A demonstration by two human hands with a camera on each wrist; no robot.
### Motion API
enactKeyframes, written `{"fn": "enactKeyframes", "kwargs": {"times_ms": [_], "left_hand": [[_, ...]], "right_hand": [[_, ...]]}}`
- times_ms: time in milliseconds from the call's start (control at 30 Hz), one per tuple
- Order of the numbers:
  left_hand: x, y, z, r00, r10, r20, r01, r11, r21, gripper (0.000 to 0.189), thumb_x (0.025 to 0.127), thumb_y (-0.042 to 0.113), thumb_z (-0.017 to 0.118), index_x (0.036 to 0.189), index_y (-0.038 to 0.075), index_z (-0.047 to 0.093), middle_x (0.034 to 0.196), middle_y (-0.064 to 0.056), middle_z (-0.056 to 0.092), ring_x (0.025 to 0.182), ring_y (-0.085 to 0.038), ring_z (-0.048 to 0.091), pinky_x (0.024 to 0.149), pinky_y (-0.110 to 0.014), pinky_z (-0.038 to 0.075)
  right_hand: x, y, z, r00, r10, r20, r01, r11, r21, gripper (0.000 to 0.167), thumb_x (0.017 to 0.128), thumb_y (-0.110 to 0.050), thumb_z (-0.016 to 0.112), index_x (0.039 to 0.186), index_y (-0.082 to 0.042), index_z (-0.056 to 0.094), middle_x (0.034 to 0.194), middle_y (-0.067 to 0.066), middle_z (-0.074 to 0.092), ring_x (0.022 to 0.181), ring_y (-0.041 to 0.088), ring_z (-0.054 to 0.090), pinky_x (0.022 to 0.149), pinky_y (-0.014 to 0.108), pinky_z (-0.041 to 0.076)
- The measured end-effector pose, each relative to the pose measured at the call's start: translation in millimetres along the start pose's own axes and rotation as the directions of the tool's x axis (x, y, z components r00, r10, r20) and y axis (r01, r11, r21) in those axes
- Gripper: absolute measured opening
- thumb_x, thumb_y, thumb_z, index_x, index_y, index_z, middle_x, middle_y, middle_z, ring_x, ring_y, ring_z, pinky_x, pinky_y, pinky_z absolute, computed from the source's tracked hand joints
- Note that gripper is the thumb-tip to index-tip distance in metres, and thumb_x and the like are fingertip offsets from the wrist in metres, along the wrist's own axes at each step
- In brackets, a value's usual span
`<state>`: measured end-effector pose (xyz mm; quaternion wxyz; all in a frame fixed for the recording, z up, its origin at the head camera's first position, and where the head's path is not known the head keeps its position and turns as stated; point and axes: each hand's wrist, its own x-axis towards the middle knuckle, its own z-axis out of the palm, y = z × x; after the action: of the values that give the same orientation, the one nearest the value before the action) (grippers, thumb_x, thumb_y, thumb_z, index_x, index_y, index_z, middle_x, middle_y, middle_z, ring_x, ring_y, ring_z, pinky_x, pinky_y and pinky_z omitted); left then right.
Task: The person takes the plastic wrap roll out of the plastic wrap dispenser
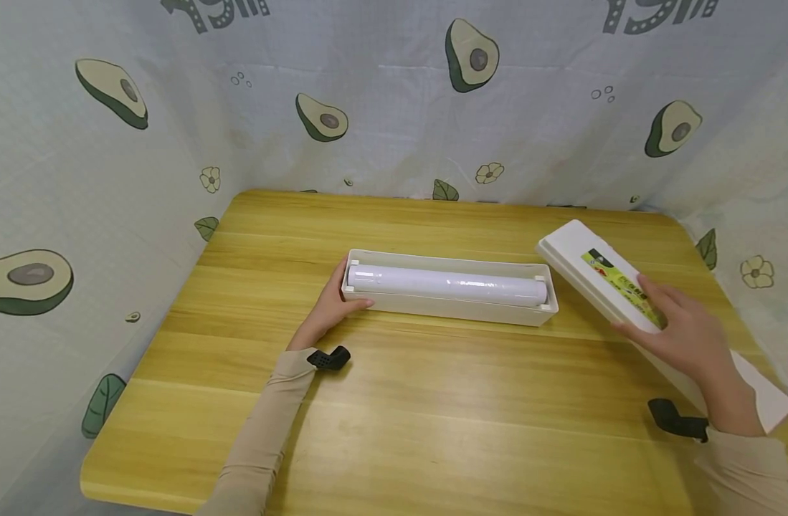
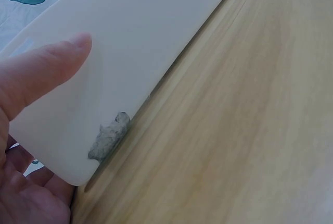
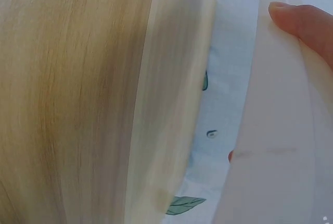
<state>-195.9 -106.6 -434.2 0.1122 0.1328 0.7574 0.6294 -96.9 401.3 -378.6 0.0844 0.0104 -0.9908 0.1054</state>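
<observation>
A long white box (image 1: 458, 307), like a cling film dispenser, lies lidless across the table. Inside it rests a roll of cling film (image 1: 445, 283), its shiny wrap catching the light. My left hand (image 1: 328, 308) grips the box's left end, thumb (image 2: 47, 70) along the front wall and fingers around the end. A grey residue patch (image 2: 110, 138) marks that wall near its bottom corner. To the right, my right hand (image 1: 684, 330) holds the long white lid (image 1: 577, 247) tilted above the table, thumb on one side. The lid bears a green and yellow label (image 1: 616, 279), partly covered by the fingers.
The wooden table (image 1: 432, 430) has rounded corners. Behind it and along both sides hangs a pale curtain (image 1: 394, 129) printed with avocados and leaves. Close to the table's right edge is the lid. Black wrist cameras (image 1: 329, 358) sit at both sleeves.
</observation>
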Motion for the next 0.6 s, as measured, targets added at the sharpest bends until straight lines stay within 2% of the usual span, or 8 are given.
{"fn": "enactKeyframes", "kwargs": {"times_ms": [100,300,600], "left_hand": [[2.0,-5.2,-0.6,1.000,0.005,-0.002,-0.005,1.000,-0.004,0.097,0.079,0.000,0.071,0.152,0.013,0.009,0.147,-0.018,0.031,0.121,-0.030,0.043,0.101,-0.039,0.040],[11.4,-26.2,-0.8,1.000,0.008,-0.014,-0.008,1.000,-0.020,0.100,0.078,0.002,0.073,0.152,0.023,0.010,0.147,-0.014,0.032,0.122,-0.029,0.042,0.103,-0.042,0.038],[12.2,-28.9,-0.7,0.999,0.034,-0.026,-0.034,0.999,0.011,0.099,0.077,0.003,0.074,0.152,0.023,0.011,0.145,-0.013,0.034,0.119,-0.029,0.045,0.100,-0.040,0.041]], "right_hand": [[0.2,1.9,0.8,1.000,0.004,0.008,-0.004,1.000,0.002,0.092,0.078,-0.046,0.069,0.149,-0.013,0.022,0.131,0.037,0.042,0.110,0.054,0.040,0.081,0.063,0.033],[-0.5,6.9,2.1,0.999,0.025,0.029,-0.025,1.000,-0.005,0.092,0.078,-0.047,0.068,0.150,-0.013,0.021,0.133,0.037,0.041,0.111,0.054,0.040,0.080,0.064,0.033],[-0.1,10.7,5.0,0.998,0.049,0.039,-0.048,0.999,-0.010,0.092,0.079,-0.049,0.066,0.150,-0.013,0.020,0.131,0.039,0.041,0.110,0.055,0.039,0.080,0.065,0.033]]}}
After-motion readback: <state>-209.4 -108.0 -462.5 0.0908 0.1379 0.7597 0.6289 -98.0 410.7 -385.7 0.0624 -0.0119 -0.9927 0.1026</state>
